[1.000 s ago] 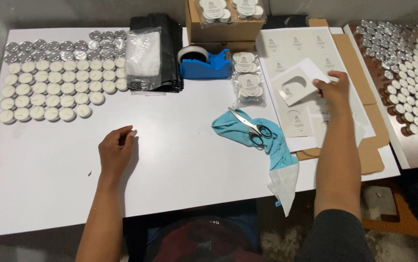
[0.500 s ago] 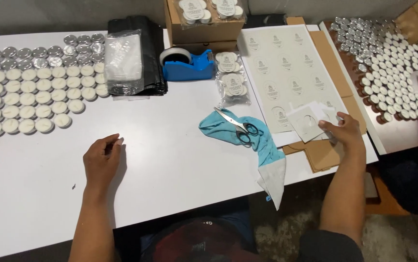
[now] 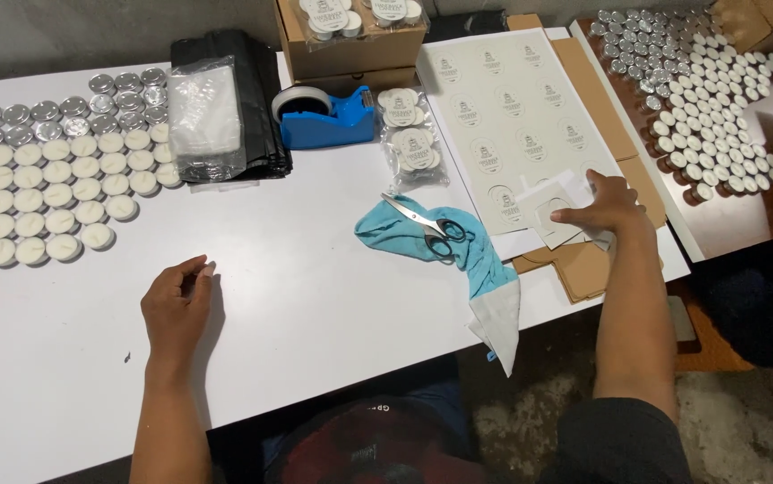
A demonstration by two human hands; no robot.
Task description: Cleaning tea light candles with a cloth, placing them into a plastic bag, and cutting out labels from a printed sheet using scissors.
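— What's on the counter [image 3: 332, 260], counted?

— One pair of scissors [image 3: 427, 222], one blue cloth [image 3: 458, 255], one blue tape dispenser [image 3: 328, 116], one cardboard box [image 3: 350, 49].

— Packs of candles?

— Two clear packs [image 3: 409, 134] beside the dispenser, two more [image 3: 359, 13] on the box.

— Hands?

— Two: the left hand [image 3: 174, 305] and the right hand [image 3: 603, 204].

— And loose tealights [image 3: 55, 193]?

— Too many to count surely; several rows on the left, another big field [image 3: 709, 99] on the right. One sticker sheet [image 3: 512, 108].

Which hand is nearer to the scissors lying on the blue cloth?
The right hand. It rests on white paper scraps to the right of the scissors, across the sticker sheet's corner. The left hand lies on the bare table, farther off to the scissors' left and lower.
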